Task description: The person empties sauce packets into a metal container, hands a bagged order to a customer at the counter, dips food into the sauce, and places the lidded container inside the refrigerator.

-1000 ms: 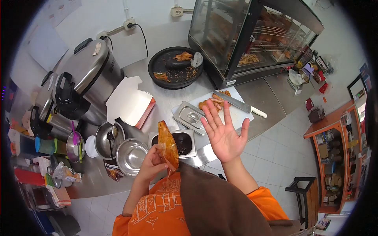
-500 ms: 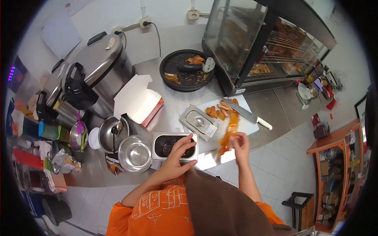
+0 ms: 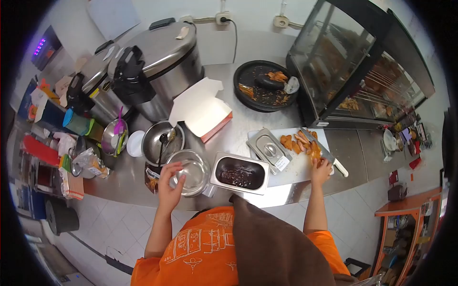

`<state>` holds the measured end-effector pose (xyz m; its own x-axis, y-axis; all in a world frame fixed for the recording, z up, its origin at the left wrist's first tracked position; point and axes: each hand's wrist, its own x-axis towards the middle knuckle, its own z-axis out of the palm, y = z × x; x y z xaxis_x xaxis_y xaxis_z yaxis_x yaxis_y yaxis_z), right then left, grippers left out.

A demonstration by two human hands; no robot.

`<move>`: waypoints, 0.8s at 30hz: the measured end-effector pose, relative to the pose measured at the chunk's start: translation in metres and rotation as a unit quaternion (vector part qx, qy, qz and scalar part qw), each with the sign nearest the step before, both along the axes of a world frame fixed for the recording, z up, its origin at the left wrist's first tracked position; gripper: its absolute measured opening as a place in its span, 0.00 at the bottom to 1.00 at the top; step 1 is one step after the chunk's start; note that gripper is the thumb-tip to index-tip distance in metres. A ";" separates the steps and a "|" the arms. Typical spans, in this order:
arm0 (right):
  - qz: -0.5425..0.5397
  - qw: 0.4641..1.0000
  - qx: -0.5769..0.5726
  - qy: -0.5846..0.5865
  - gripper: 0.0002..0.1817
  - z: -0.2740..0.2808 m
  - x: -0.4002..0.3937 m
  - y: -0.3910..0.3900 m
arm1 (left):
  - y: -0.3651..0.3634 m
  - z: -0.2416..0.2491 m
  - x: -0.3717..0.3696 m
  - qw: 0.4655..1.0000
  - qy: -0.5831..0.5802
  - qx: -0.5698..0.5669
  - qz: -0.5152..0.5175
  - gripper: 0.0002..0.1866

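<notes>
My right hand (image 3: 321,170) pinches an orange-brown packet (image 3: 313,151) over the white cutting board (image 3: 298,167). Sliced meat (image 3: 291,142) lies on the board, beside a knife (image 3: 329,156) with a white handle. My left hand (image 3: 170,187) is raised at the near side of the empty steel bowl (image 3: 193,172), fingers apart and nothing in them. Between my hands stands a steel container (image 3: 240,172) of dark sauce. Its metal lid (image 3: 269,150) rests partly on the board's left side.
An open white box (image 3: 199,108) stands behind the bowls. Large steel pots (image 3: 162,52) are at the back left. A black round tray (image 3: 265,86) sits beside the glass display case (image 3: 343,62). A second bowl (image 3: 162,143) holds a black spoon.
My left hand has left the sauce container and moved left to the bowl. My right hand has carried the packet up and onto the board. The whole view has shifted.
</notes>
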<state>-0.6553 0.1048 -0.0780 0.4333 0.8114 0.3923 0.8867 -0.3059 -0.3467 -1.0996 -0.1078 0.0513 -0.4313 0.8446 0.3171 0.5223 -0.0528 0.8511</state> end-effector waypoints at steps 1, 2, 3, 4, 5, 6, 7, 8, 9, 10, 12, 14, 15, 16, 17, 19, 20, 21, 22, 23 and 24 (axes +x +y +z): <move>0.001 1.000 0.001 -0.016 0.18 -0.001 -0.004 0.004 | -0.004 -0.004 -0.008 1.000 0.013 0.003 0.029 0.09; 0.036 0.999 0.027 0.002 0.21 -0.002 0.001 0.008 | -0.009 -0.006 -0.018 0.998 0.026 0.006 0.062 0.09; 0.042 0.998 0.048 0.023 0.21 0.000 -0.002 0.007 | -0.015 -0.010 -0.028 0.994 0.041 0.007 0.099 0.09; 0.049 0.996 0.067 0.045 0.20 0.008 -0.007 0.003 | -0.022 -0.019 -0.040 0.991 0.030 0.022 0.126 0.10; 0.080 0.990 0.108 0.045 0.19 0.010 -0.008 -0.002 | -0.029 -0.032 -0.052 0.986 0.039 0.020 0.162 0.09; 0.110 0.982 0.149 0.047 0.19 0.013 -0.012 -0.008 | -0.035 -0.047 -0.065 0.979 0.047 0.018 0.198 0.09; 0.128 0.976 0.155 0.087 0.18 0.019 -0.022 -0.015 | -0.042 -0.058 -0.074 0.971 0.055 0.016 0.231 0.08; 0.144 0.968 0.160 0.127 0.17 0.027 -0.032 -0.023 | -0.048 -0.069 -0.082 0.967 0.031 -0.014 0.253 0.08; 0.156 0.960 0.164 0.165 0.16 0.037 -0.041 -0.028 | -0.055 -0.090 -0.092 0.954 0.086 -0.069 0.278 0.12; 0.181 0.954 0.170 0.166 0.16 0.047 -0.049 -0.028 | -0.060 -0.117 -0.101 0.936 0.139 -0.124 0.299 0.17; 0.222 0.944 0.182 0.165 0.15 0.068 -0.060 -0.030 | -0.070 -0.130 -0.103 0.913 0.184 -0.198 0.307 0.25; 0.236 0.939 0.194 0.157 0.15 0.101 -0.075 -0.031 | -0.069 -0.119 -0.085 0.913 0.170 -0.237 0.286 0.33; 0.241 0.937 0.199 0.152 0.15 0.117 -0.084 -0.032 | -0.070 -0.115 -0.083 0.915 0.169 -0.237 0.278 0.35; 0.254 0.921 0.217 0.199 0.14 0.129 -0.095 -0.034 | -0.071 -0.112 -0.082 0.918 0.168 -0.236 0.271 0.37; 0.273 0.908 0.219 0.229 0.14 0.134 -0.102 -0.035 | -0.072 -0.110 -0.083 0.920 0.167 -0.235 0.264 0.39; 0.312 0.878 0.221 0.288 0.13 0.143 -0.116 -0.039 | -0.071 -0.123 -0.092 0.937 0.188 -0.165 0.245 0.39; 0.326 0.870 0.214 0.301 0.12 0.148 -0.125 -0.043 | -0.070 -0.130 -0.096 0.943 0.197 -0.130 0.234 0.39; 0.338 0.863 0.206 0.314 0.11 0.152 -0.137 -0.049 | -0.070 -0.135 -0.100 0.946 0.175 -0.136 0.235 0.39; 0.349 0.856 0.197 0.326 0.10 0.156 -0.146 -0.055 | -0.069 -0.139 -0.102 0.949 0.153 -0.143 0.234 0.40; 0.369 0.856 0.192 0.306 0.10 0.159 -0.154 -0.060 | -0.068 -0.142 -0.103 0.952 0.132 -0.149 0.230 0.41; 0.386 0.857 0.188 0.286 0.09 0.162 -0.159 -0.064 | -0.066 -0.141 -0.100 0.944 0.153 -0.157 0.248 0.38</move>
<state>-0.8140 0.0406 0.0841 0.0336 0.8052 0.5920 0.4263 0.5242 -0.7372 -1.1998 -0.1740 -0.0898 -0.7267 0.6363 0.2587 0.6404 0.4913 0.5904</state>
